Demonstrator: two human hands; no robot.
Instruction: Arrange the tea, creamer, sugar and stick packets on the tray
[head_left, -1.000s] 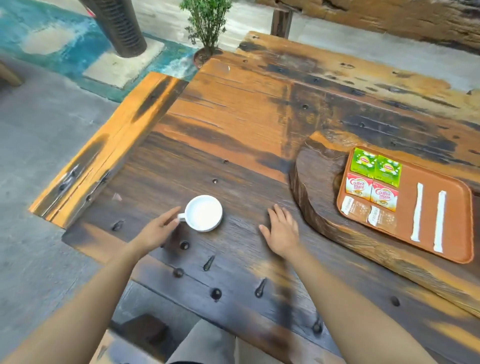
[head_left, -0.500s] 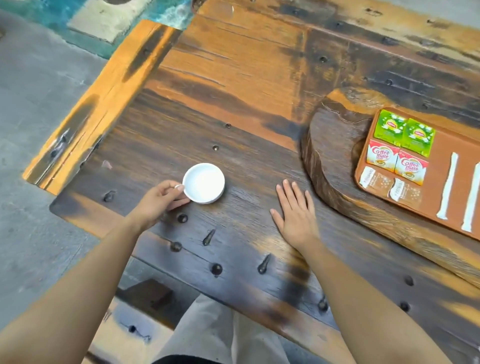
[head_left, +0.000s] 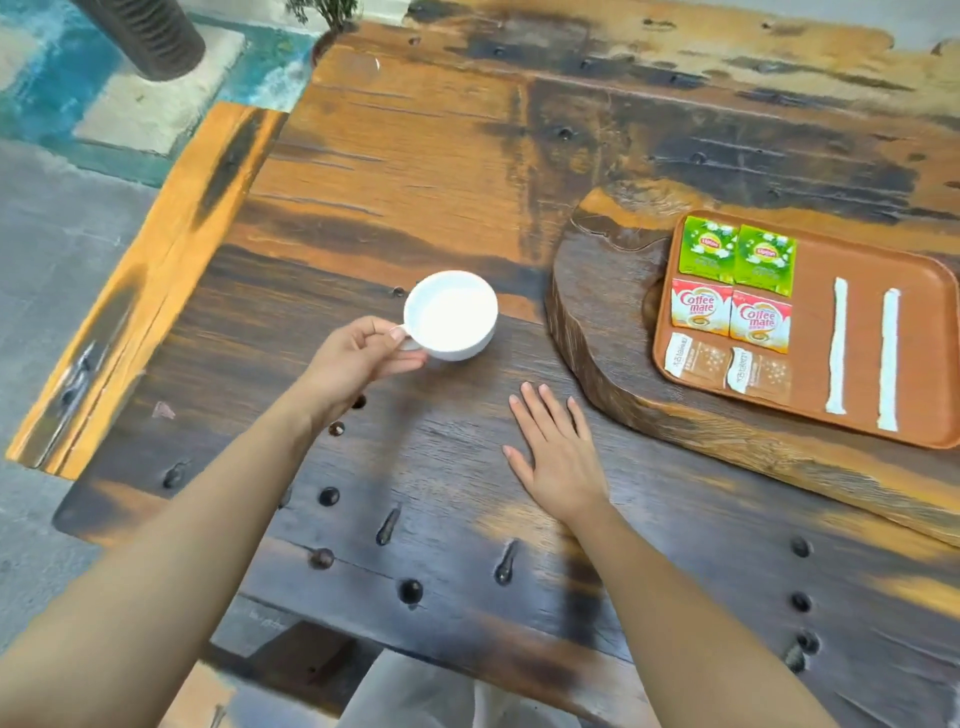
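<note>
An orange-brown tray (head_left: 914, 291) lies on a raised wooden slab at the right. On it sit two green tea packets (head_left: 737, 254), two Coffee mate creamer packets (head_left: 730, 316), two clear sugar packets (head_left: 727, 366) and two white stick packets (head_left: 862, 353), lined up in rows. My left hand (head_left: 358, 358) pinches the handle of a white cup (head_left: 451, 314), which is lifted and tilted over the table. My right hand (head_left: 558, 452) rests flat on the table with its fingers spread, left of the tray.
The dark wooden table (head_left: 415, 156) has round bolt heads along its near edge. A wooden slab (head_left: 602, 291) carries the tray. A lighter bench plank (head_left: 156, 270) runs along the left. A potted plant and a dark post stand beyond the far left corner.
My left hand has closed on the cup's handle and raised the cup off the table, shifting it right. My right hand stays flat. The view has swung.
</note>
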